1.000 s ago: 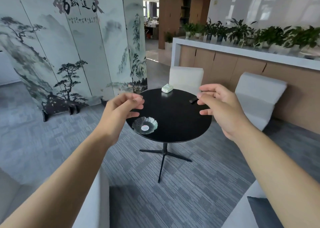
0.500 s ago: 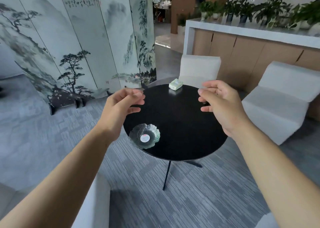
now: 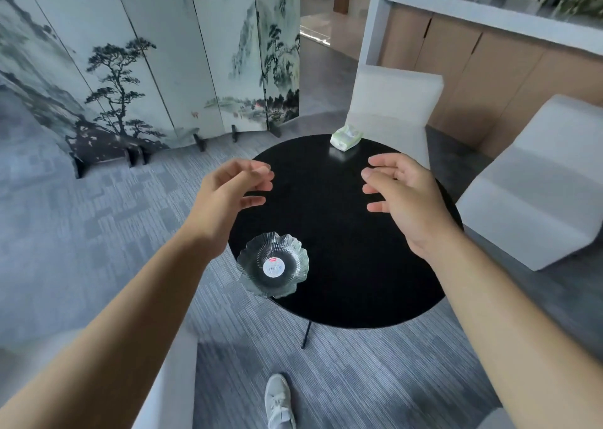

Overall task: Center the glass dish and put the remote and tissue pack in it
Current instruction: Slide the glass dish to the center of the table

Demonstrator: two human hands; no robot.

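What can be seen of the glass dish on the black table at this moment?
The glass dish is a clear, ribbed bowl with a wavy, petal-like rim and a round white sticker with a red mark at its centre. It sits upright and empty at the near left edge of the round black table, its rim seeming to reach slightly past that edge. Nothing touches it but the tabletop; the left hand hovers beyond it, apart from it.

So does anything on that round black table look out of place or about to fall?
Yes. The glass dish sits at the near left edge of the table, its scalloped rim overhanging the floor, so a nudge could tip it off. It still has a label stuck in its base. The tissue pack lies at the far edge. Both hands are empty.
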